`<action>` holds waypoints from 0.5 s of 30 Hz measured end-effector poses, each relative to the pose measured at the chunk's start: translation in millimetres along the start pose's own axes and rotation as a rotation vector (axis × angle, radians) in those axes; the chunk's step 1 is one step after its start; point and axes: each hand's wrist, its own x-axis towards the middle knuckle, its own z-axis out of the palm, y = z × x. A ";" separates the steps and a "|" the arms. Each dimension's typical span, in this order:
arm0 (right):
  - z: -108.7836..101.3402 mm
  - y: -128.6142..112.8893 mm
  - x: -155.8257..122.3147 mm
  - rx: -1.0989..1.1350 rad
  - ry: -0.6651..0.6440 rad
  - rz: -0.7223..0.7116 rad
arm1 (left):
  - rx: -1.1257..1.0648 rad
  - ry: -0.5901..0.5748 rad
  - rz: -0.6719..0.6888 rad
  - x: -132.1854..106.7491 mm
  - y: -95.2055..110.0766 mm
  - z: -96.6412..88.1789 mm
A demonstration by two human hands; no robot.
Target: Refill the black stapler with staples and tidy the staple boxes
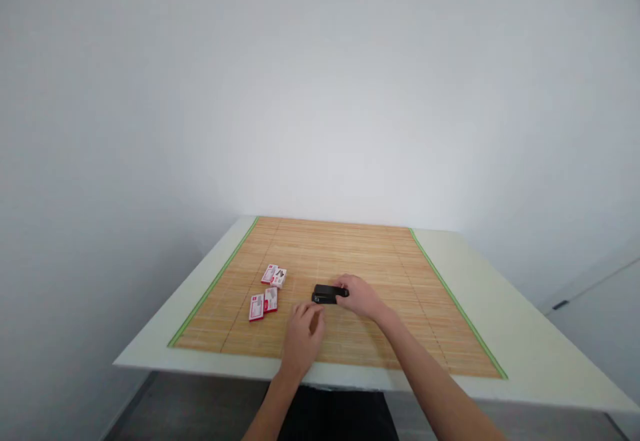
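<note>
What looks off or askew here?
Nothing damaged or spilled. The four small red-and-white boxes lie loosely at differing angles left of the black stapler, which the right hand touches; the left hand rests on the bamboo mat.

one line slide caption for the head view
Right hand grips a black stapler on a bamboo mat; left hand rests nearby.

Table and bamboo mat

A white table (pixel 525 334) is being covered by a green-edged bamboo mat (pixel 380 254); four small red-and-white boxes (pixel 267 291) and a black stapler (pixel 327 294) are being carried on it.
</note>
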 end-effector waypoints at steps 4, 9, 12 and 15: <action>-13.1 11.1 -13.3 -0.016 -0.038 -0.052 | 0.199 -0.055 0.064 -4.1 3.6 2.1; -6.4 -0.7 -4.5 -0.052 -0.050 -0.100 | 0.354 -0.109 0.101 -7.3 9.4 5.7; 4.2 -15.7 4.3 -0.078 -0.019 -0.130 | 0.394 -0.111 0.093 -6.6 10.6 6.7; 5.8 -25.0 4.6 -0.101 0.055 -0.112 | 0.406 -0.102 0.076 -5.0 11.2 7.2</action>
